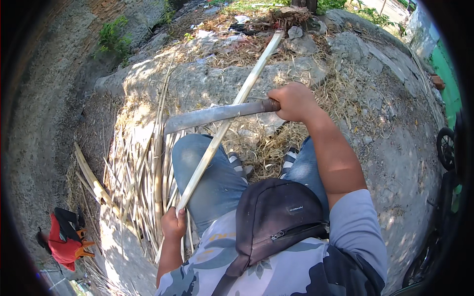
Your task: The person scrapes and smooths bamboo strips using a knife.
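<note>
My right hand (295, 102) is closed round the dark handle of a machete (217, 114). Its long grey blade points left and lies across a pale bamboo strip (244, 91), touching or just over it. Low on the left, my left hand (174, 224) grips the near end of this strip. From there the strip slants over my left knee, away to the upper right, and its far end lies by a stone near a tree trunk. Thin curled shavings (261, 148) cover the ground between my sandalled feet.
Many split bamboo strips (133, 192) lie on the ground to my left. A person in red (63, 244) sits on an orange chair at the lower left. Rocks and litter lie ahead. Motorbikes (446, 148) stand at the right edge. A dark bag (276, 217) hangs on my chest.
</note>
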The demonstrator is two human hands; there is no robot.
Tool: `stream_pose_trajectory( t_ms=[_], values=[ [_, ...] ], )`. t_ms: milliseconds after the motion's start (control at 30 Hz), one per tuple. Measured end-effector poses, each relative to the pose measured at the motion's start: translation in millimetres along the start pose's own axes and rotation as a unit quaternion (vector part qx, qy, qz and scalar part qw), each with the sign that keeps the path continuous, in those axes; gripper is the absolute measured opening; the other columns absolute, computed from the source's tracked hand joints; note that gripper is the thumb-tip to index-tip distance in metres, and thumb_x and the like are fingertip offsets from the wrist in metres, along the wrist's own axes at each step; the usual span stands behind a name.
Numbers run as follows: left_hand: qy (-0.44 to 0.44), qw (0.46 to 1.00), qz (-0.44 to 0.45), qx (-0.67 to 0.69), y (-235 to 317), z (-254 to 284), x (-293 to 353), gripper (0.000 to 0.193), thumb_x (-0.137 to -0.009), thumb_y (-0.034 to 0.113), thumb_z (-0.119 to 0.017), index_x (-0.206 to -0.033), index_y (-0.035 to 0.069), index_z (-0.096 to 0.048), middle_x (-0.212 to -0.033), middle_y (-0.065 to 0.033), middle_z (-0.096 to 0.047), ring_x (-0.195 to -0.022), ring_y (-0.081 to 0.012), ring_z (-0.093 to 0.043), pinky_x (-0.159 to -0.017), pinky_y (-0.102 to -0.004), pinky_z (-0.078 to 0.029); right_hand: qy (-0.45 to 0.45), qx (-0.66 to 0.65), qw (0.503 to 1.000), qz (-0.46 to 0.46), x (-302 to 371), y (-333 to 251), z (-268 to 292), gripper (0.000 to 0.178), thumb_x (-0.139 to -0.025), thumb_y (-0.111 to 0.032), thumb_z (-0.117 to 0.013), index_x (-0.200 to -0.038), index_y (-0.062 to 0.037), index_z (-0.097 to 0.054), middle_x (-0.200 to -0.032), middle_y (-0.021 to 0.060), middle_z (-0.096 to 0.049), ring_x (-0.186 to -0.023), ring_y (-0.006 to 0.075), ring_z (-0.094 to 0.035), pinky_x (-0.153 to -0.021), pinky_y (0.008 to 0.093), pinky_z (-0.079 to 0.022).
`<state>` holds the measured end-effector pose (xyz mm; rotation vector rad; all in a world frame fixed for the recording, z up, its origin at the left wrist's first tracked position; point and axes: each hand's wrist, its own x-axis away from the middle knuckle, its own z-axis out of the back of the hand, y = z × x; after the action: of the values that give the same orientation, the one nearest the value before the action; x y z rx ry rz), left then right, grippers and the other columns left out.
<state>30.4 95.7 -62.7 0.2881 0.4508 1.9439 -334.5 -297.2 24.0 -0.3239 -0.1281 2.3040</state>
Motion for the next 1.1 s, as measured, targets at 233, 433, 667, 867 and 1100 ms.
stream_pose_trajectory(
  t_ms=[233, 433, 667, 867, 1100],
  values=[
    [0.017, 0.999, -0.007, 0.043, 14.2, -9.6, -10.0, 0.064, -0.099, 0.059, -0.049, -0.072, 0.000, -0.051, -0.059, -0.0243, -0.051, -0.059, -0.0493, -0.055, -0.054, -0.0510, -0.043, 0.040, -0.123, 0.978, -0.165, 0.1, 38.9, -13.7, 0.018, -0.077, -0.020, -0.066, -0.093, -0.0125, -0.068, -0.087, 0.0178, -0.070, -0.089, 0.0401, -0.067, -0.078, 0.0510, -0.053],
    [0.002, 1.000, 0.015, 0.009, 6.9, -9.2, -6.6, 0.066, -0.099, 0.061, -0.047, -0.071, 0.001, -0.049, -0.058, -0.0247, -0.051, -0.061, -0.0499, -0.057, -0.055, -0.0516, -0.043, -0.011, -0.097, 0.991, -0.090, 3.9, 11.9, 0.5, 0.017, -0.075, -0.018, -0.068, -0.091, -0.0127, -0.068, -0.085, 0.0155, -0.070, -0.087, 0.0372, -0.068, -0.078, 0.0492, -0.055],
    [0.003, 1.000, 0.021, -0.004, 6.9, -7.8, -5.4, 0.066, -0.098, 0.062, -0.047, -0.072, 0.001, -0.049, -0.058, -0.0242, -0.052, -0.061, -0.0496, -0.057, -0.056, -0.0521, -0.044, -0.042, 0.010, 0.996, 0.080, -4.5, -26.9, -12.1, 0.017, -0.074, -0.018, -0.070, -0.090, -0.0157, -0.069, -0.080, 0.0121, -0.069, -0.083, 0.0325, -0.070, -0.075, 0.0471, -0.055],
    [0.018, 1.000, 0.006, -0.008, 18.7, -13.1, -16.6, 0.063, -0.097, 0.058, -0.053, -0.072, 0.000, -0.050, -0.058, -0.0244, -0.051, -0.059, -0.0482, -0.056, -0.055, -0.0517, -0.044, 0.028, -0.136, 0.972, -0.187, 0.8, 52.6, -19.2, 0.018, -0.076, -0.018, -0.068, -0.093, -0.0126, -0.069, -0.090, 0.0146, -0.071, -0.091, 0.0370, -0.069, -0.080, 0.0486, -0.053],
    [0.020, 1.000, 0.002, -0.007, 11.1, -13.3, -18.8, 0.062, -0.099, 0.056, -0.050, -0.070, 0.000, -0.050, -0.059, -0.0249, -0.052, -0.062, -0.0492, -0.058, -0.057, -0.0533, -0.045, -0.012, -0.134, 0.972, -0.193, 2.8, 25.8, 1.6, 0.022, -0.076, -0.019, -0.065, -0.096, -0.0123, -0.070, -0.093, 0.0155, -0.072, -0.092, 0.0381, -0.068, -0.082, 0.0484, -0.053]
  ],
)
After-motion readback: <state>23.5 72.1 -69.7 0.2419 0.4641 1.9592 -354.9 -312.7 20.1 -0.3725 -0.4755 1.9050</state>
